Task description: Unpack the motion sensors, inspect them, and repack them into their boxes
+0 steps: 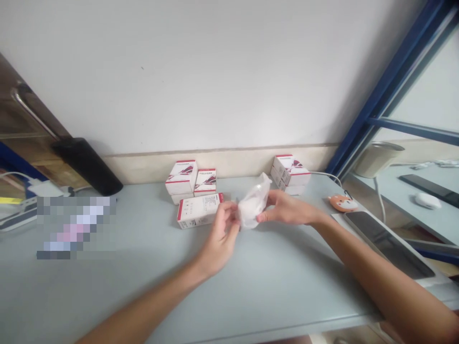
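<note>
Over the flat blue-grey desk (143,255), my left hand (220,236) and right hand (289,209) pinch a crumpled translucent white plastic bag (253,204).

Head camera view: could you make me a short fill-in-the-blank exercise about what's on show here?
The plastic bag is held between the left hand and the ____ hand.
The box nearest the left hand is white with ____ trim.
The thick cylinder on the left is coloured ____.
The animal-faced item on the right is mostly ____.

Missing words: right; red; black; orange.
</note>
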A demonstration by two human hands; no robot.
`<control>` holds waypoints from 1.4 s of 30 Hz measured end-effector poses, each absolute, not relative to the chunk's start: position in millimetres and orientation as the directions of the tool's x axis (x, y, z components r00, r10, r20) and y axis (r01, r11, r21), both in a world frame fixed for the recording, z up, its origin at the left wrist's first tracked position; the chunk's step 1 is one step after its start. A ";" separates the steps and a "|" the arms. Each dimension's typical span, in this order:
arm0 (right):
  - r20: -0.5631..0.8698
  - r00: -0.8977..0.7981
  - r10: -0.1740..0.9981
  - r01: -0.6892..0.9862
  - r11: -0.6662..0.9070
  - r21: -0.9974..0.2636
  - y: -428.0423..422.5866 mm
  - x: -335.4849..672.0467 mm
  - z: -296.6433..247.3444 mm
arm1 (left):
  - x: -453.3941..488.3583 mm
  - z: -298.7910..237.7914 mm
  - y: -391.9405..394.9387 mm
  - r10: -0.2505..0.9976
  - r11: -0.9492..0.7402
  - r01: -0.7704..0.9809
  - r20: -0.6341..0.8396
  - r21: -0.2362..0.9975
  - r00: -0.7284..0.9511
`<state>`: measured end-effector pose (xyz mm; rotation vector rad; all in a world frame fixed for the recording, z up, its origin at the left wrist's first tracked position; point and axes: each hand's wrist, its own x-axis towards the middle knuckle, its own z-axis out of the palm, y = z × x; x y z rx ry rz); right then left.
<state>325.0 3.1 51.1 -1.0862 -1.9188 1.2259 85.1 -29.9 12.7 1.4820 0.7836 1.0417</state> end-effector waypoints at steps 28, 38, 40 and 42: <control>0.047 -0.589 0.806 0.471 0.391 -0.791 -1.0 323.1 37.4 | 82.4 -6.2 -13.7 0.897 -0.260 0.079 0.210 0.962 0.390; -0.116 -0.550 0.827 0.649 0.335 -0.683 -5.0 327.5 52.1 | 76.9 -2.2 -8.4 0.851 -0.245 0.250 0.083 0.937 0.519; -0.145 -0.502 0.853 0.692 0.295 -0.658 -5.0 330.4 54.0 | 77.3 -1.4 -9.9 0.850 -0.254 0.246 0.095 0.935 0.518; -0.148 -0.493 0.858 0.691 0.283 -0.665 -5.2 329.9 53.2 | 78.0 -1.4 -11.7 0.862 -0.279 0.229 0.138 0.932 0.488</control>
